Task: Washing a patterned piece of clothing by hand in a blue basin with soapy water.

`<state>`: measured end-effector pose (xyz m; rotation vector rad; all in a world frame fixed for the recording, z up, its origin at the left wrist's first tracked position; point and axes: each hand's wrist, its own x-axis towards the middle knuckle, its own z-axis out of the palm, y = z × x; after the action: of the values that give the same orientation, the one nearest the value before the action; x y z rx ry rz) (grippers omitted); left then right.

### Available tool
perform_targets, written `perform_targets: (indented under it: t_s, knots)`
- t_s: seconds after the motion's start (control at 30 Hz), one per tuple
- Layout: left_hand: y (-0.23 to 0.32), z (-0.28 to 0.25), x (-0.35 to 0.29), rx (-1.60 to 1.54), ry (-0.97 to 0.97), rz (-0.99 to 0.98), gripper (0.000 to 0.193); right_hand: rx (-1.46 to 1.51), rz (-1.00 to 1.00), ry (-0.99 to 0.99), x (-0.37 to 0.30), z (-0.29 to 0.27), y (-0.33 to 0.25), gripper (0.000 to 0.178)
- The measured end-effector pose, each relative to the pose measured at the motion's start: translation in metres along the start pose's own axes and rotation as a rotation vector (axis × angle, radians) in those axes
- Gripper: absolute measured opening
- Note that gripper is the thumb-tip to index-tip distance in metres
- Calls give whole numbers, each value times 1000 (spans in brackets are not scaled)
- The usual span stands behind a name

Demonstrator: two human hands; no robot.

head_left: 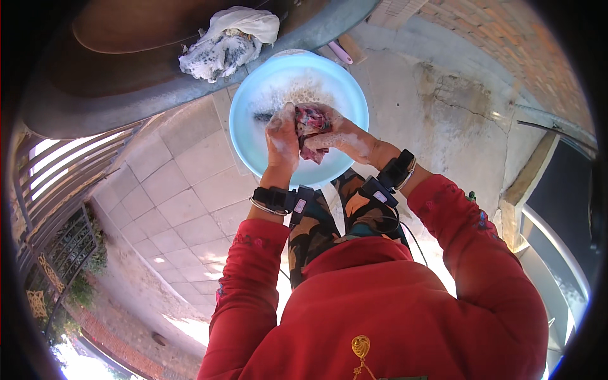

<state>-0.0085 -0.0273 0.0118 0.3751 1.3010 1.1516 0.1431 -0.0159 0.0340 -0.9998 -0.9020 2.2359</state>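
Note:
A bunched wet cloth (311, 121), dark red with a pale and dark pattern, is held between my two hands over a light blue basin (238, 136). My left hand (283, 136), streaked with suds, is closed against the cloth's left side. From the right, my right hand (345, 138) wraps round it, with foam on the back of the hand. A loose end of the cloth hangs below the fingers. White foam (297, 88) covers the water at the far side of the basin. Something dark (262, 116) lies in the suds just left of my left hand.
Beyond the basin, a white and grey wet cloth (231, 44) lies on the rim of a large dark vessel (126, 69). A pink-handled tool (340, 52) rests behind the basin. Paving (171, 209) spreads to the left; a brick wall (513, 38) stands at the far right.

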Motion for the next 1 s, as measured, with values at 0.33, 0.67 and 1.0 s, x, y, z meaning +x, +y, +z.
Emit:
perform_targets:
  t_s: [0.33,0.67,1.0]
  knots:
    - [62,1,-37,3,-428,-156,35,152,-122,127,-13,-18,-10,35]
    - [107,-43,-35,566,-624,-101,39,345,-258,219,-29,25,-40,23]
    - [146,-75,-47,-87,-687,-140,29,290,-130,332,-35,56,-29,25]
